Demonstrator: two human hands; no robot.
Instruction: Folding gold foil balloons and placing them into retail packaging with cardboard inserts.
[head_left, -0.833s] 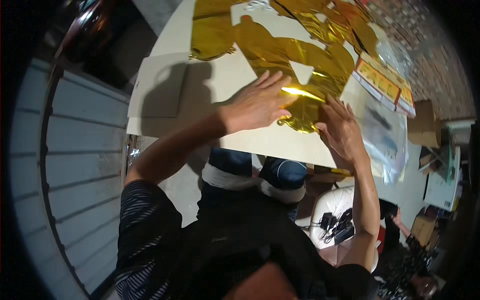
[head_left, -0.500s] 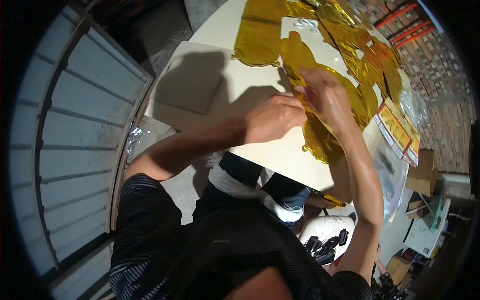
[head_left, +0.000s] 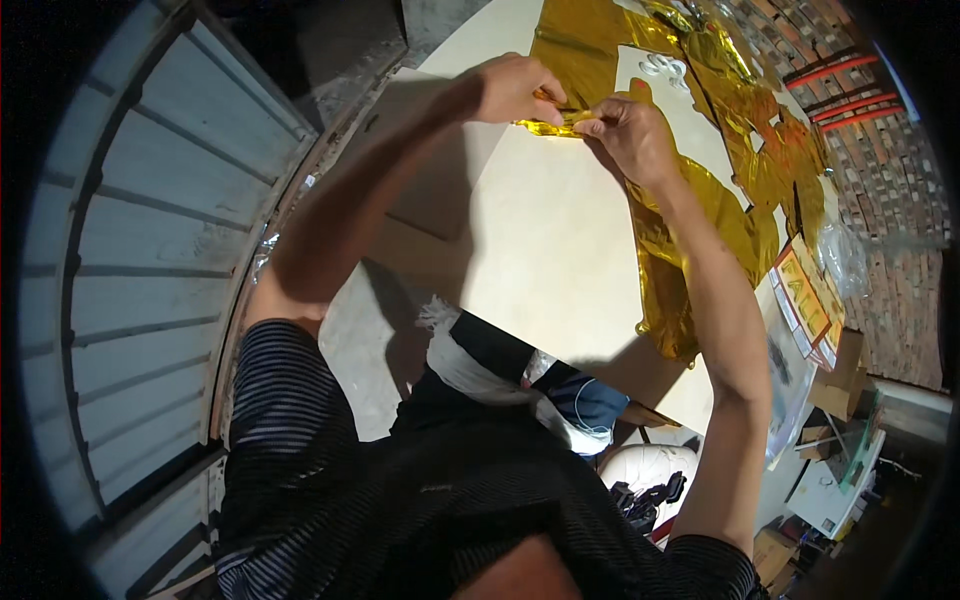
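A flat, uninflated gold foil balloon [head_left: 575, 50] lies on the far part of the pale table [head_left: 540, 230]. My left hand [head_left: 515, 88] is closed on its near edge, fingers pinched. Close beside it, my right hand [head_left: 640, 138] pinches the same edge between thumb and fingertips. The foil between the two hands is gathered and shiny. Under and beside my right forearm lies another flat gold foil balloon [head_left: 715, 195], running down to the table's near edge. A small coil of white ribbon or rings [head_left: 662, 68] lies just beyond my right hand.
More crumpled gold foil [head_left: 735, 120] covers the far right. An orange-and-white printed package [head_left: 808, 300] and a clear plastic bag [head_left: 842, 258] lie at the right edge. A thin board [head_left: 400, 125] lies at left. A white stool [head_left: 650, 468] holds black cables; metal panels [head_left: 190, 240] stand left.
Both hands have moved away from the middle balloon, up to the near edge of the far-side one, and now pinch it. The view has shifted slightly.
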